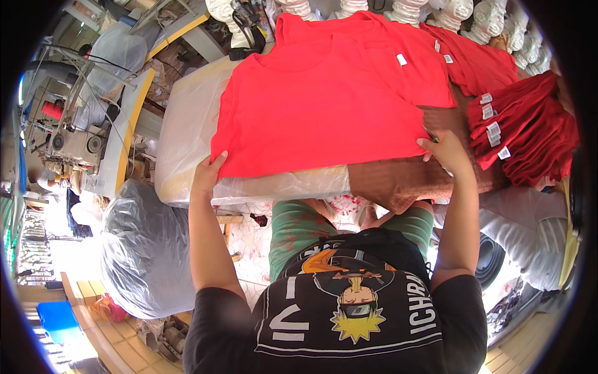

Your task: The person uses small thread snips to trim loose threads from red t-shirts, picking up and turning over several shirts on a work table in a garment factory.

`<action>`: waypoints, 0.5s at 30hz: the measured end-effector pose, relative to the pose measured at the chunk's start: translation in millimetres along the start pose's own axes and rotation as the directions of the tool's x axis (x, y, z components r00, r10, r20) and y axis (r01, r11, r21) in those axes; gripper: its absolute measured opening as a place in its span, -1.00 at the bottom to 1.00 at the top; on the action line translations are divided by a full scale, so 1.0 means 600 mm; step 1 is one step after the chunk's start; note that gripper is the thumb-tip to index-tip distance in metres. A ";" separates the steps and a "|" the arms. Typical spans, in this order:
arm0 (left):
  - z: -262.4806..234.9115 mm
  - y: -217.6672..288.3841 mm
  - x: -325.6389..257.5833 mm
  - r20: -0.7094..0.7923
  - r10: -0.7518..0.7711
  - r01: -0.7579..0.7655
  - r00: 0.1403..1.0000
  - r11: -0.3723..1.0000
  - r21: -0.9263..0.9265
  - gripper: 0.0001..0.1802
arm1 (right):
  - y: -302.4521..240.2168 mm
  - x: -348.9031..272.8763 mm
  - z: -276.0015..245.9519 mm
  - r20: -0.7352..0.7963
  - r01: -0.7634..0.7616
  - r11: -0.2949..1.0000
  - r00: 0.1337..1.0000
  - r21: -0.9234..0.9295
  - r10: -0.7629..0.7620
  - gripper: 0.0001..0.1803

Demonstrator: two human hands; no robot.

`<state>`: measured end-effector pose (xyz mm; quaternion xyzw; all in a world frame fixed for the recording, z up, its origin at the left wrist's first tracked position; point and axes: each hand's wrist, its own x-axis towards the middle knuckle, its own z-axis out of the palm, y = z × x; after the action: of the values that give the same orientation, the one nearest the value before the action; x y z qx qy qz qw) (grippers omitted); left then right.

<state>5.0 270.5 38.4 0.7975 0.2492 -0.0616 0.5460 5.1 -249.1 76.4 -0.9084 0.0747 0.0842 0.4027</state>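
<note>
A bright red shirt (317,112) lies spread flat on the table, its neckline at the far side and its hem toward me. My left hand (208,173) pinches the near left corner of the hem between thumb and fingers. At the near right corner, my right hand (445,151) has its thumb and fingers closed on the hem edge. A small dark pointed tool (430,133) pokes out from the right hand; most of it is hidden, so its kind is unclear. Beneath and beyond lies another red garment (398,59) with a white tag.
The table has a plastic-wrapped pale part (187,131) and a brown cloth (386,181). Tagged dark red garments (529,131) are piled at the right. White thread cones (408,11) line the far edge. A sewing machine (78,146) and a plastic-covered bundle (146,249) stand left.
</note>
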 end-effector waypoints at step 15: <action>0.287 0.155 -0.131 0.366 0.781 -0.858 0.506 0.500 0.118 -0.64 | -0.042 0.008 0.066 -0.366 0.316 0.948 0.878 -0.038 -0.307 -0.76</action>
<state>10.1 63.2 77.6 0.8721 -0.2502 0.0664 0.4153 11.0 -203.0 67.5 -0.9034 0.0027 -0.1539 0.4003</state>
